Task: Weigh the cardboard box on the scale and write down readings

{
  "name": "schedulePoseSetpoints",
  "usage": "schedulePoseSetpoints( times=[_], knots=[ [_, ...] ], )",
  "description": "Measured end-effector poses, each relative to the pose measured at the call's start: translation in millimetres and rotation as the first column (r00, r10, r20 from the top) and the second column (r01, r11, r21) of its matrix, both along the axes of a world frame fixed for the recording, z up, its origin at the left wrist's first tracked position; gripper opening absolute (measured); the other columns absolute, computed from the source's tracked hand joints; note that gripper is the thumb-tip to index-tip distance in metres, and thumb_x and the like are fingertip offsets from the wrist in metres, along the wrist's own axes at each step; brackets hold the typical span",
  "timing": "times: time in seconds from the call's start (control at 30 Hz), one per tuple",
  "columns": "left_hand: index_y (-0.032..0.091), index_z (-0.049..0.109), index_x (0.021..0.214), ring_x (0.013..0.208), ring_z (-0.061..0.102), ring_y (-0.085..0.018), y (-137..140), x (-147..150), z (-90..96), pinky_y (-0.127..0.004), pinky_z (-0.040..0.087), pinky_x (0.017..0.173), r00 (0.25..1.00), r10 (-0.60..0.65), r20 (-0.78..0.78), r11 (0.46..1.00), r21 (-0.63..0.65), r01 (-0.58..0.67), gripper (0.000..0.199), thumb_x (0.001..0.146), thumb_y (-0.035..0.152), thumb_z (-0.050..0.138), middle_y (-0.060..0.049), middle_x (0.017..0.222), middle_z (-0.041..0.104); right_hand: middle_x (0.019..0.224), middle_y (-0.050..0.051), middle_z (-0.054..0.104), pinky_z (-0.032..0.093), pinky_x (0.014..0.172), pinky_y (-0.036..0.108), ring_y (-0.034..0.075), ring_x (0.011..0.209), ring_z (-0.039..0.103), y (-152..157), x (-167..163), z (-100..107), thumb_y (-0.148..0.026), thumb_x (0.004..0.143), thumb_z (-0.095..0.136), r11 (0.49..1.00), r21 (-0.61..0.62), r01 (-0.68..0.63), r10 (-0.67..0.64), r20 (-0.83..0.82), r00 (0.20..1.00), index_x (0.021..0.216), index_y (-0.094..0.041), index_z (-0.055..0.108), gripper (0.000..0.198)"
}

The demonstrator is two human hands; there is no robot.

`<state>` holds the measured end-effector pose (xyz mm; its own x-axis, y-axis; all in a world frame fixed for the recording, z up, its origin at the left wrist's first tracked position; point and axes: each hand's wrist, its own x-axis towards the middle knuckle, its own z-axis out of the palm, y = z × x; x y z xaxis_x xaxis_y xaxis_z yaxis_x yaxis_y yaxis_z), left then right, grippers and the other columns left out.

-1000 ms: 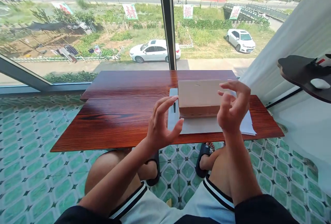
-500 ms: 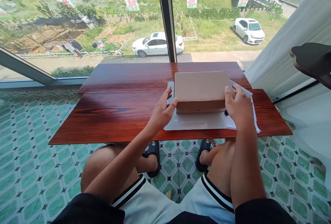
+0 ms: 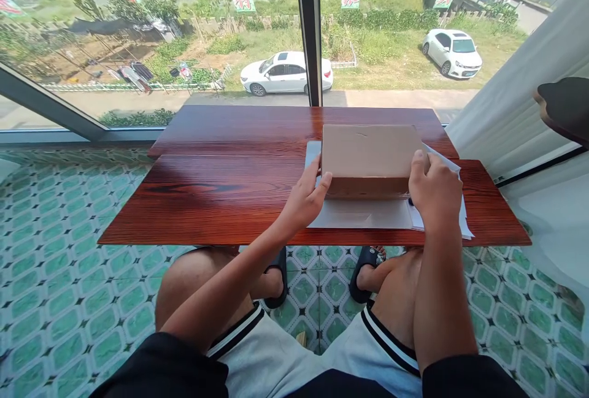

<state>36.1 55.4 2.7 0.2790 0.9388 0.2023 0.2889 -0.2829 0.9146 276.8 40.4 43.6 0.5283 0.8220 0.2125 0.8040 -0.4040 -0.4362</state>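
A closed brown cardboard box [image 3: 370,149] lies on the right half of the red-brown wooden table. My left hand [image 3: 304,199] is against the box's left side, its thumb at the front corner and its other fingers partly hidden behind the edge. My right hand [image 3: 435,192] grips the right side, with the thumb on the top near the edge. Beneath the box is a flat whitish sheet or folder [image 3: 363,216]. White papers [image 3: 464,217] stick out to the right, and a small black object [image 3: 411,202] shows beside my right hand.
The table [image 3: 207,202] is made of two boards side by side, its front edge just above my knees. A large window stands behind it. White curtains [image 3: 547,79] hang at the right, near a dark wavy-edged object [image 3: 564,110].
My left hand has come up against the box's left side, and my right hand has closed further on its side. The whole view has shifted slightly; the box stays on the sheet.
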Motion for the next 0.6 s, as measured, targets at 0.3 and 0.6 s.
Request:
schedulePoseSetpoints(
  times=[0.3, 0.6],
  knots=[
    [0.016, 0.042, 0.154, 0.151, 0.036, -0.024, 3, -7, 6.8, -0.045, 0.027, 0.124, 0.994, 0.097, -0.054, 0.993, 0.071, -0.094, 0.058, 0.102, 0.04, 0.036, -0.013, 0.161, 0.044, 0.073, 0.018, 0.065, 0.047, 0.085, 0.062, 0.039, 0.082, 0.066, -3, -13, 1, -0.056, 0.1, 0.026, 0.978, 0.207, -0.006, -0.006, 0.057, 0.998, 0.097, -0.015, 0.075, 0.063],
    [0.006, 0.046, 0.151, 0.149, 0.038, -0.021, 4, -27, 26.0, -0.04, 0.025, 0.124, 0.979, 0.189, -0.079, 0.976, 0.122, -0.179, 0.06, 0.102, 0.037, 0.029, -0.015, 0.16, 0.045, 0.076, 0.019, 0.066, 0.047, 0.079, 0.057, 0.037, 0.075, 0.064, -2, -35, 3, -0.063, 0.098, 0.021, 0.984, 0.162, -0.074, 0.065, 0.06, 0.996, 0.1, -0.014, 0.073, 0.071]
  ],
)
